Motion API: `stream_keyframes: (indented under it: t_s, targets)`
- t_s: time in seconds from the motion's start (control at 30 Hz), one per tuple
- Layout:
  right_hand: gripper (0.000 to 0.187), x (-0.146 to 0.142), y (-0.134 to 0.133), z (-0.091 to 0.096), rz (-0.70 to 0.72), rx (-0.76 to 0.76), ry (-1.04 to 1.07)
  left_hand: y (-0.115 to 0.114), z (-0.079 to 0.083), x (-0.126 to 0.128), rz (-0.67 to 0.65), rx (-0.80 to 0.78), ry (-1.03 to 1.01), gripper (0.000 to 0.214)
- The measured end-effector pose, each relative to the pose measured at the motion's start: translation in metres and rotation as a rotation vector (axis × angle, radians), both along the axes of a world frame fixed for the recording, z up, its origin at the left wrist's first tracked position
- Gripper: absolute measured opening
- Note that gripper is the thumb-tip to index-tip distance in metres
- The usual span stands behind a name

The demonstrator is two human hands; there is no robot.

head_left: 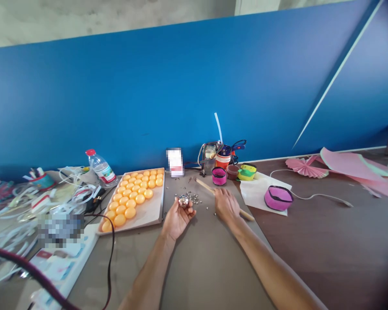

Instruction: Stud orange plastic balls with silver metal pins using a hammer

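A shiny silver ball with a bumpy surface [183, 200] sits in the upturned fingers of my left hand [177, 219], which are curled around it. Just beside it, small silvery beads [194, 198] lie scattered on the grey mat [207, 254]. My right hand [226, 206], palm down, is closed over the middle of a wooden stick [204, 185]. Both ends of the stick stick out, while the fingers' undersides are hidden.
To the left is a tray [151, 215] of orange balls, with a bottle [100, 168] behind it. Tangled cables and a power strip [80, 254] lie farther left. Pink bands [278, 198], a red-and-white cup [223, 160] and white paper [252, 193] stand right of centre, before a blue partition [168, 94].
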State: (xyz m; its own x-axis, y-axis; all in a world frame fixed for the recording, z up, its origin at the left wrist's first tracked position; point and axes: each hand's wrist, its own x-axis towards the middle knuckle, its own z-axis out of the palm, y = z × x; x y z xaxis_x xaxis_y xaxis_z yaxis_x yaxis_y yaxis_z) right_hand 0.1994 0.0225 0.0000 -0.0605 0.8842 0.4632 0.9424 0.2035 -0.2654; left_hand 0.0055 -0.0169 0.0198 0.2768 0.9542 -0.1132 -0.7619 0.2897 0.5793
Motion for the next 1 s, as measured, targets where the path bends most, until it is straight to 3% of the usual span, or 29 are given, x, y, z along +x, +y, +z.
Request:
stream_keyframes:
  t_s: [0.13, 0.2, 0.27, 0.4, 0.83, 1.0]
  targets:
    - [0.021, -0.002, -0.009, 0.012, 0.152, 0.279, 0.169, 0.003, -0.001, -0.006, 0.091, -0.014, -0.044, 0.032]
    - [0.023, -0.007, -0.016, 0.017, 0.315, 0.274, 0.176, 0.004, -0.002, -0.008, 0.124, -0.021, -0.047, 0.031]
    - [0.023, -0.013, -0.022, 0.02, 0.384, 0.211, 0.138, 0.005, -0.003, -0.008, 0.144, -0.021, -0.043, 0.031]
    - [0.021, -0.02, -0.026, 0.02, 0.398, 0.127, 0.059, 0.005, -0.005, -0.007, 0.149, -0.038, -0.062, 0.032]
    - [0.021, -0.017, -0.027, 0.02, 0.426, 0.205, 0.136, 0.006, -0.003, -0.01, 0.193, 0.047, -0.104, 0.033]
    - [0.021, -0.022, -0.03, 0.022, 0.4, 0.167, 0.073, 0.005, -0.005, -0.008, 0.153, 0.034, -0.09, 0.034]
